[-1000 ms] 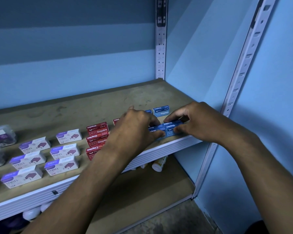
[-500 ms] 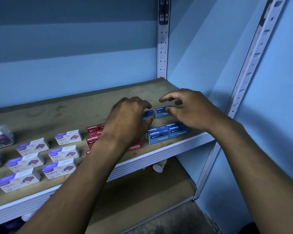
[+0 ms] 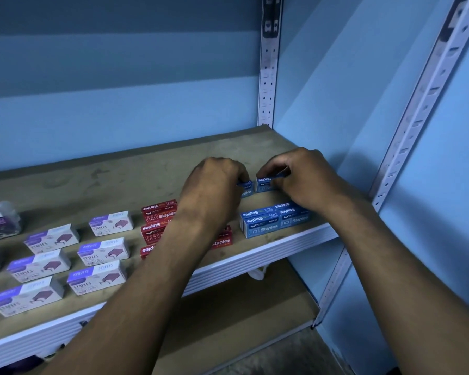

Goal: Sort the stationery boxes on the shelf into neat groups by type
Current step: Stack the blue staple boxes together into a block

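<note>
On the wooden shelf (image 3: 119,174) my left hand (image 3: 214,185) grips a blue staples box (image 3: 245,189), mostly hidden under its fingers. Just to the right, my right hand (image 3: 303,177) pinches a second blue staples box (image 3: 266,184). Nearer the front edge, several blue staples boxes (image 3: 271,220) sit packed side by side. Red staples boxes (image 3: 159,212) stand to their left, partly behind my left forearm. Several white and purple staples boxes (image 3: 100,251) lie in two columns further left.
Clear plastic tubs of purple clips (image 3: 0,220) stand at the far left. White slotted uprights (image 3: 267,63) frame the shelf's right end against the blue wall. A lower shelf (image 3: 228,320) holds a white object (image 3: 257,274) under the front rail.
Both hands left the front blue group and moved back to the two separate blue boxes. They now hold one box each.
</note>
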A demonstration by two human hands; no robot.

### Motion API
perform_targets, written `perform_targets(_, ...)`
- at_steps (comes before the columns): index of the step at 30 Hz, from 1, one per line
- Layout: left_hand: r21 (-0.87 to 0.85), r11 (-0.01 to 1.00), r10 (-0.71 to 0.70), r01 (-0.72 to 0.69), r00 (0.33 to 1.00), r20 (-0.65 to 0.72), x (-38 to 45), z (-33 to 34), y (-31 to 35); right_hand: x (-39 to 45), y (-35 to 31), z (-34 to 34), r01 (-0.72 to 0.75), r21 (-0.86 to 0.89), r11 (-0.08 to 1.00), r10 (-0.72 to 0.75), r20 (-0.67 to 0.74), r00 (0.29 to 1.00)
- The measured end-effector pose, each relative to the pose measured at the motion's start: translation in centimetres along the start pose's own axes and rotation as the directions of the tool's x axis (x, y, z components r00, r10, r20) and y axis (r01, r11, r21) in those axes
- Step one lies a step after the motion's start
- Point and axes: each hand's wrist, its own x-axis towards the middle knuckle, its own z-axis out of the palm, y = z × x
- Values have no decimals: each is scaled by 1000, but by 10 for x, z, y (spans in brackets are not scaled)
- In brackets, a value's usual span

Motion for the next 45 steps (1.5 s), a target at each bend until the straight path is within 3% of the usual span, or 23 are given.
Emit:
perform_targets(11,-108,992,56,-66,994,-89,-9,-10,9,-14,-7,-22,39,9,999,-38,-42,998)
perform_targets(24,-234,971,44,-43,999,-2,-30,-14,17,-33,-8,-34,22,8,1000,-23,61,998)
perform_targets(33,-248,969,26,-12,998,53,-32,-8,14,-36,-7,-32,9,6,1000,-10,139,990)
perform_targets(45,-165,978,144,-130,986,78,-30,-8,15,-40,-5,-34,-6,5,1000,5,171,985)
